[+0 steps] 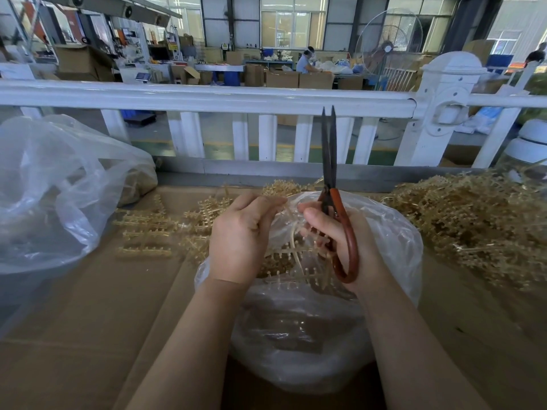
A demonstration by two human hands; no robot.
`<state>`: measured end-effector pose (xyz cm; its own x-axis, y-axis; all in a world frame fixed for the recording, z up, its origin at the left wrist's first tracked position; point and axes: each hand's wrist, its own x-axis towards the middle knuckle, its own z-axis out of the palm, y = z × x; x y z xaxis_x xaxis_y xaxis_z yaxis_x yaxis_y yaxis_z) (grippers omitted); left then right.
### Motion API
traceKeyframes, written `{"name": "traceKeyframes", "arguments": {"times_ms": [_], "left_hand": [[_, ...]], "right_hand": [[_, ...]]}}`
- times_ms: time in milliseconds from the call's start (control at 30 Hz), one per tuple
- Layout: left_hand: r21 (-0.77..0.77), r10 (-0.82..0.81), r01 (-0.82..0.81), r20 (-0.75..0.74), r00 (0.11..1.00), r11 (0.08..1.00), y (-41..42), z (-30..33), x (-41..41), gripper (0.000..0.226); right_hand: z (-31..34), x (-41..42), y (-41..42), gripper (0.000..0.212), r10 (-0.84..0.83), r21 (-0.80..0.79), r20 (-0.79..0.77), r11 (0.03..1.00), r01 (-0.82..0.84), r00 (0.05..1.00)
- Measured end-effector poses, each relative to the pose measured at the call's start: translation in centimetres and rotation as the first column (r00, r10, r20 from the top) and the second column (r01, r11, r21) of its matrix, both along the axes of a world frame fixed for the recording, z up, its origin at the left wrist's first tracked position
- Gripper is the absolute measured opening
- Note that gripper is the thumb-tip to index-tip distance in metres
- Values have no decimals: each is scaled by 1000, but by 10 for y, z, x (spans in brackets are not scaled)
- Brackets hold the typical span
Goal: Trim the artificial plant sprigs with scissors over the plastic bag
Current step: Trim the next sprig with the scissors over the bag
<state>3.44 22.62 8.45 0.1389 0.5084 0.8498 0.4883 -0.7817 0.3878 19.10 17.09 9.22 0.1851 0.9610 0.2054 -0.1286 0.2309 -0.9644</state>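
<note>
A clear plastic bag [384, 232] is seen open on the cardboard-covered table [88, 321], and both hands are held over its mouth. A tan sprig [296, 255] is pinched by the left hand [239, 238] above the bag. Scissors [331, 179] with reddish handles are gripped in the right hand [349, 241], blades nearly closed (tips pointing up towards the white fence [207, 97] beyond the bag). Flat sprigs [148, 232] are laid left of the bag, and a loose heap of sprigs [479, 220] is piled to its right. A second, larger bag [59, 187] is slumped far left.
</note>
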Motion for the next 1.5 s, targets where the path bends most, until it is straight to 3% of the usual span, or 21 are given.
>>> {"name": "traceKeyframes", "arguments": {"times_ms": [133, 200, 267, 333, 400, 433, 500, 600, 667, 767, 867, 967, 1100, 1267, 1367, 1500], "left_hand": [[-80, -31, 35, 48, 998, 996, -1, 2, 1, 17], [-300, -124, 185, 211, 970, 936, -3, 4, 3, 18], [-512, -174, 433, 476, 862, 742, -6, 10, 6, 9], [-619, -162, 613, 626, 762, 491, -8, 16, 5, 36], [-700, -220, 652, 615, 758, 292, -7, 17, 2, 68], [-729, -273, 645, 588, 762, 231, -7, 17, 1, 73], [-754, -348, 632, 552, 758, 181, -7, 16, 1, 57], [-717, -381, 669, 574, 725, 195, -8, 15, 4, 16], [-707, -382, 682, 588, 713, 185, -9, 14, 4, 4], [-709, -296, 679, 618, 728, 189, -6, 16, 0, 16], [-684, -239, 683, 640, 730, 255, -6, 18, -1, 20], [-676, -210, 684, 652, 728, 273, -5, 17, -2, 21], [-693, -316, 695, 627, 712, 189, -4, 17, -5, 11], [-740, -257, 608, 552, 793, 286, -6, 15, 0, 20], [-727, -177, 614, 591, 787, 307, -5, 15, -2, 26], [-712, -184, 624, 600, 779, 322, -3, 15, -2, 15]], "right_hand": [[1, 2, -1, 29, 26, -10, 48, 1000, -26, 999], [0, 1, 1, 18, 10, 2, 15, 1000, -10, 1000], [0, 1, 3, 16, -27, 28, -65, 999, 29, 998], [-1, 2, 3, 16, -39, 58, -163, 997, 49, 986], [-1, 2, 3, 22, -69, 75, -199, 993, 85, 978], [-1, 2, 3, 25, -91, 79, -195, 991, 108, 976], [-1, 0, 3, 25, -97, 110, -214, 986, 122, 972], [-3, -1, 4, 20, -95, 139, -187, 983, 122, 978], [-4, 0, 4, 20, -99, 143, -130, 983, 117, 987], [-5, 4, 5, 21, -27, 158, -116, 986, 45, 993], [-5, 4, 4, 19, 26, 127, -69, 992, -17, 997], [-5, 3, 5, 22, -21, 71, -27, 997, 22, 999], [-7, 2, 6, 18, -55, 122, -42, 991, 59, 998], [-10, 2, 9, 15, -107, 113, 11, 988, 105, 994], [-10, 1, 9, 14, -118, 105, 43, 988, 113, 992], [-9, -1, 11, 14, -182, 72, 124, 982, 174, 976]]}}
